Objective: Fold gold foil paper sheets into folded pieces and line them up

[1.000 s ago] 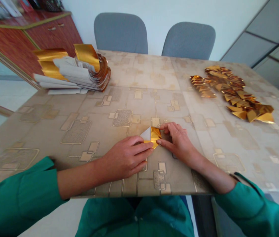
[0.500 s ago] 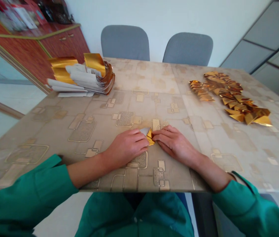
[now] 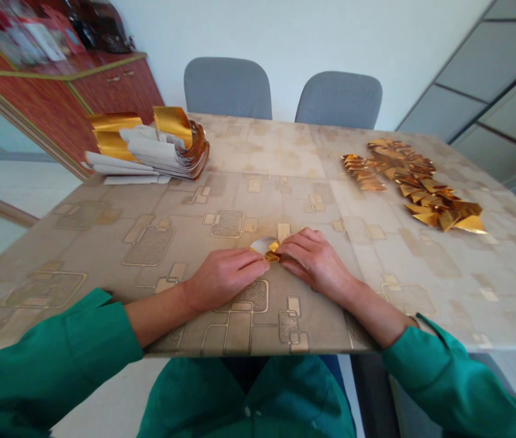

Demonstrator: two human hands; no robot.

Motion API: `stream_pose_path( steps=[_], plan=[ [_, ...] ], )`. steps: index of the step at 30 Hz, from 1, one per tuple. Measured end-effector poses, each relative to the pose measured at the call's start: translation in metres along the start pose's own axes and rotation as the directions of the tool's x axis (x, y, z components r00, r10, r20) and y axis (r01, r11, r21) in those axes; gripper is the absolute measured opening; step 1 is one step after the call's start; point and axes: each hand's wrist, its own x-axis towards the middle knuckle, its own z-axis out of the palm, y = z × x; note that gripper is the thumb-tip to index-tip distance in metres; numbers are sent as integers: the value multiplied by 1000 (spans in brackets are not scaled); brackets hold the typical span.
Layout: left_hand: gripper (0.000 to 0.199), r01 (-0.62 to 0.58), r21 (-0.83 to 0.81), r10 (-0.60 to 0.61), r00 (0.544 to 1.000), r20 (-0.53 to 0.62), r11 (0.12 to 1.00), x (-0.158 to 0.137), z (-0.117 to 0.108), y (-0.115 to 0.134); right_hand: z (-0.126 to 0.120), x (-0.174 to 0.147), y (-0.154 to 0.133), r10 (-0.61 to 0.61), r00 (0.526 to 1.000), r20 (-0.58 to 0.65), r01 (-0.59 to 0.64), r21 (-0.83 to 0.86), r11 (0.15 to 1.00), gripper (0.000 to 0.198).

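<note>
A small piece of gold foil paper [image 3: 265, 245], partly folded, with its pale grey side showing at the far left, sits between my two hands just above the table. My left hand [image 3: 224, 275] pinches its left, near edge between thumb and fingers. From the other side, my right hand [image 3: 315, 258] grips the right end with its fingertips. The fingers cover part of the paper, so its full shape is hidden.
On the patterned tablecloth [image 3: 185, 207], a bundle of gold and grey paper sheets [image 3: 157, 146] lies at the back left. Folded gold paper pieces [image 3: 440, 198] stand in rows at the right. Two grey chairs [image 3: 227, 88] are behind the table, and a wooden cabinet [image 3: 116, 91] is at the left.
The paper has opened out on its left, with more of the pale side showing. My left fingers have moved to its near edge. The view has shifted slightly.
</note>
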Motion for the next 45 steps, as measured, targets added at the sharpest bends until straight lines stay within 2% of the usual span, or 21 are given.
stream_pose_path(
  steps=[5, 12, 15, 18, 26, 31, 35, 39, 45],
  plan=[
    [17, -24, -13, 24, 1000, -4, 1000, 0, 0, 0, -2, 0, -7, -14, 1000, -20, 12, -103, 995, 20],
    [20, 5, -27, -4, 999, 42, 1000, 3, 0, 3, 2, -4, -7, -27, 999, -27, 24, -117, 993, 22],
    [18, 62, 4, -62, 994, 88, 998, 4, -1, 6, 5, -8, -8, -25, 1000, -4, 25, -76, 997, 20],
    [16, 72, -17, -70, 990, 121, 997, 2, -2, 7, 4, -10, -10, 0, 1000, 0, 0, -9, 1000, 19],
    [19, 64, 12, -65, 992, 108, 998, -2, -1, 6, 3, -14, -13, 110, 990, -90, -103, 81, 991, 18],
    [19, 61, 14, -62, 989, 131, 998, -1, -3, 6, 6, -16, -13, 162, 984, -77, -152, 121, 981, 15],
    [17, 60, -15, -57, 989, 139, 998, -1, -3, 6, 6, -14, -12, 132, 991, -33, -126, 146, 981, 15],
    [20, 146, -53, -137, 980, 144, 988, 2, -3, 6, 3, -11, -11, 143, 990, 3, -142, 146, 979, 14],
    [27, 305, -158, -272, 941, 200, 939, 3, -3, 4, 1, -9, -8, 193, 981, 28, -195, 219, 956, 12]
  ],
)
